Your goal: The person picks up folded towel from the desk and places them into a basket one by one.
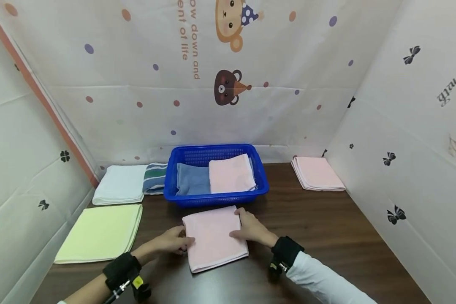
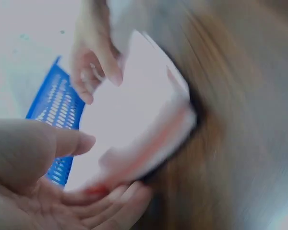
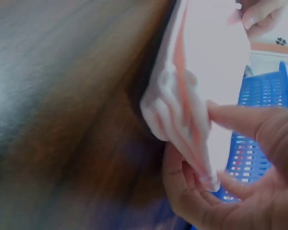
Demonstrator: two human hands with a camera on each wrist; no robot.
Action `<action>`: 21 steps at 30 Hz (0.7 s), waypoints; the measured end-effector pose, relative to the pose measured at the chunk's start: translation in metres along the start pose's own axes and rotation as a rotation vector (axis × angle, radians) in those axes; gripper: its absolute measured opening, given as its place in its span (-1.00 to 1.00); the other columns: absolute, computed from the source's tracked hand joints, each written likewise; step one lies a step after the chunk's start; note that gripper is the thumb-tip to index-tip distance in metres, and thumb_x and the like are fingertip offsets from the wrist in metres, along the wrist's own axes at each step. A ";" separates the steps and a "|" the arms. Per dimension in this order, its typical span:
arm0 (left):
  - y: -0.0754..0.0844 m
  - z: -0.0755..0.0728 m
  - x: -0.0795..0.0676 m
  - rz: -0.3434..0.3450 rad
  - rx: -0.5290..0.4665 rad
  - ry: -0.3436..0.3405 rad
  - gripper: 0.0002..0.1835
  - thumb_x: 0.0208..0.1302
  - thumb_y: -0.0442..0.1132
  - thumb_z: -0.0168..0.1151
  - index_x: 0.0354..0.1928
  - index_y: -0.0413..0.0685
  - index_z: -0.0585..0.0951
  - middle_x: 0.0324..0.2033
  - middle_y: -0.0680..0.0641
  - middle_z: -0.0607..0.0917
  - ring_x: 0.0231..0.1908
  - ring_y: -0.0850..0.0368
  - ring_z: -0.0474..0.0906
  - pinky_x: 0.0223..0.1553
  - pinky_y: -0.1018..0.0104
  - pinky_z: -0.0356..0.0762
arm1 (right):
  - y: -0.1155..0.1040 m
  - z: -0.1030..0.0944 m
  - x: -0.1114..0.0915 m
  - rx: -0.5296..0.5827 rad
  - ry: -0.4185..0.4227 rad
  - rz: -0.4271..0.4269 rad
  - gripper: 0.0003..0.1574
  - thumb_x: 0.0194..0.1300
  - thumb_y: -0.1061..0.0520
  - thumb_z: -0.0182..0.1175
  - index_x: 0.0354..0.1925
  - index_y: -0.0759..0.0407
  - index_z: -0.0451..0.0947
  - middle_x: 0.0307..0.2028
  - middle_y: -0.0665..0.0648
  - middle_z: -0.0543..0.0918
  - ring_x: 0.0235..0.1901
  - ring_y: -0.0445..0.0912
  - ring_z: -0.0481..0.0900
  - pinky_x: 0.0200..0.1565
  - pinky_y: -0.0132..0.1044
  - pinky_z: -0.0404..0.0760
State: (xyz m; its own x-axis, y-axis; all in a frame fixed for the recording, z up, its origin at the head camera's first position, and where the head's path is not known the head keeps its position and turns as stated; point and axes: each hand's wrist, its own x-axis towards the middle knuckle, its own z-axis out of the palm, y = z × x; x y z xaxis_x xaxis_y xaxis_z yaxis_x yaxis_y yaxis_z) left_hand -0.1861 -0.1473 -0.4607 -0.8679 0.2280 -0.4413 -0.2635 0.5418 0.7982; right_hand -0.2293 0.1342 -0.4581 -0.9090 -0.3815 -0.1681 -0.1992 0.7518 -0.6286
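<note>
A folded pink towel point(image 1: 215, 238) lies in front of the blue basket in the head view, held at both sides. My left hand point(image 1: 174, 240) grips its left edge, thumb on top; in the left wrist view the fingers point(image 2: 125, 203) pass below the edge. At the right edge my right hand point(image 1: 253, 228) pinches the cloth. In the right wrist view the right thumb point(image 3: 240, 117) rests on the upper layer, fingers curled under the stacked folds. The towel point(image 3: 182, 105) shows several layers there.
The blue basket point(image 1: 216, 198) holds a folded blue towel point(image 1: 193, 179) and a pink one point(image 1: 232, 174). White point(image 1: 119, 183), striped point(image 1: 155, 178) and yellow-green towels point(image 1: 100, 232) lie at left. Another pink towel point(image 1: 319, 173) lies at back right, beside the printed wall sheet point(image 1: 403, 126).
</note>
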 end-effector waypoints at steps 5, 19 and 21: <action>-0.005 -0.003 -0.001 -0.111 -0.418 -0.045 -0.42 0.44 -0.23 0.18 0.26 -0.60 0.30 0.01 -0.33 0.61 -0.08 0.06 0.61 0.04 0.14 0.69 | 0.006 -0.003 0.000 0.167 0.009 0.161 -0.30 0.18 0.14 0.50 0.14 0.51 0.48 -0.40 0.15 0.64 -0.51 -0.12 0.62 -0.49 -0.26 0.69; -0.003 0.006 0.010 -0.200 -0.466 0.057 -0.63 0.50 -0.24 0.13 0.10 -0.46 0.44 -0.22 -0.17 0.65 -0.27 0.07 0.65 -0.08 0.13 0.76 | 0.016 -0.002 -0.004 0.428 -0.144 0.179 -0.71 0.39 0.07 0.31 -0.20 0.30 0.55 -0.40 0.07 0.57 -0.42 -0.14 0.59 -0.33 -0.21 0.77; -0.005 0.008 0.009 -0.197 -0.483 0.058 -0.62 0.48 -0.25 0.15 0.12 -0.47 0.44 -0.23 -0.16 0.69 -0.29 0.09 0.68 -0.09 0.13 0.77 | 0.016 -0.002 -0.006 0.505 -0.177 0.163 -0.68 0.45 0.09 0.24 -0.07 0.35 0.51 -0.33 0.10 0.59 -0.39 -0.14 0.61 -0.33 -0.22 0.78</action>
State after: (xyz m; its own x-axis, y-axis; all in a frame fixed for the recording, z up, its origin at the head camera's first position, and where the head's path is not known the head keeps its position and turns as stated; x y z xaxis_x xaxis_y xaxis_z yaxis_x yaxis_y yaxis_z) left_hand -0.1888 -0.1411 -0.4718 -0.8007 0.1063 -0.5896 -0.5763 0.1320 0.8065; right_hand -0.2274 0.1499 -0.4655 -0.8291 -0.3994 -0.3912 0.1787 0.4738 -0.8623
